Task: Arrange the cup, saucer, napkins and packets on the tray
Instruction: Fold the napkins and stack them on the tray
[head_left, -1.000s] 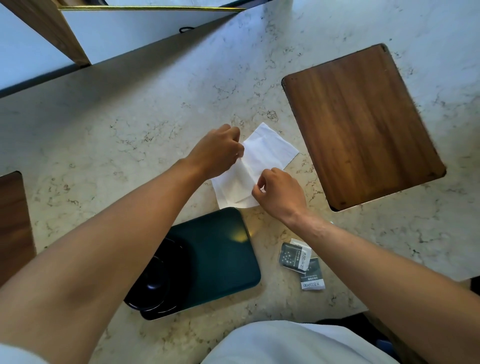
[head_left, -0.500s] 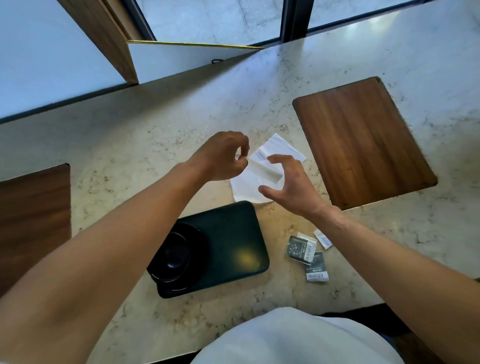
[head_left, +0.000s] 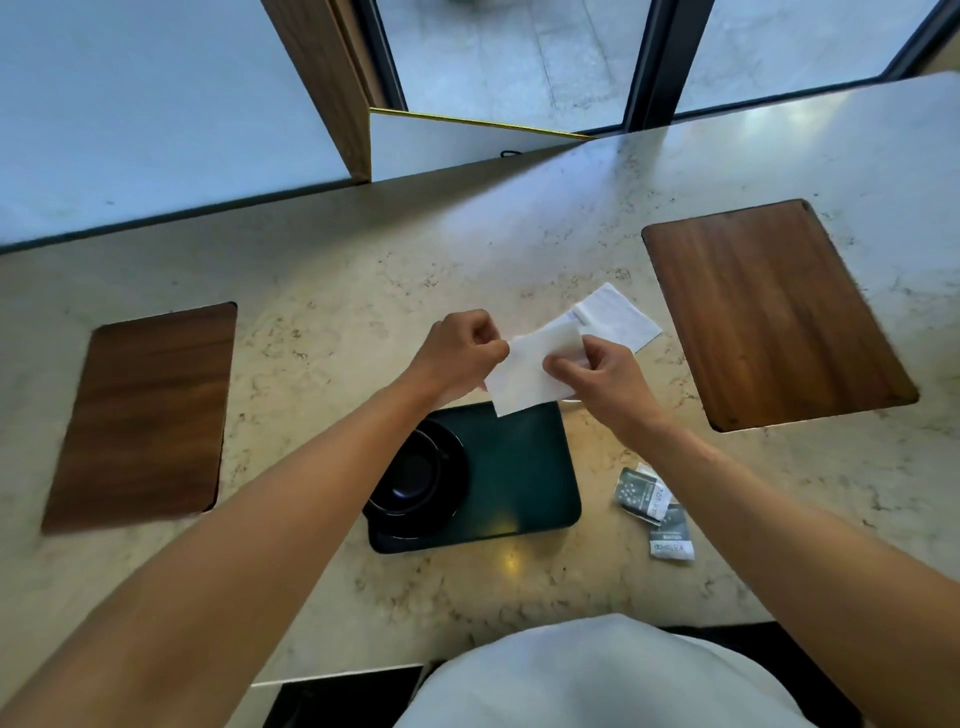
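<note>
Head view: both hands held one white napkin (head_left: 530, 379) above the green tray (head_left: 524, 483).
Left hand (head_left: 457, 358) and right hand (head_left: 597, 374) pinched opposite edges, probably keeping it flat for placing, centre frame.

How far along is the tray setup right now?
Done: the cup sits on its saucer at the left end of the tray. In hand: both the left hand and right hand pinch one napkin above the tray's far edge. Left: a second napkin and the packets lie on the counter, off the tray.
</note>
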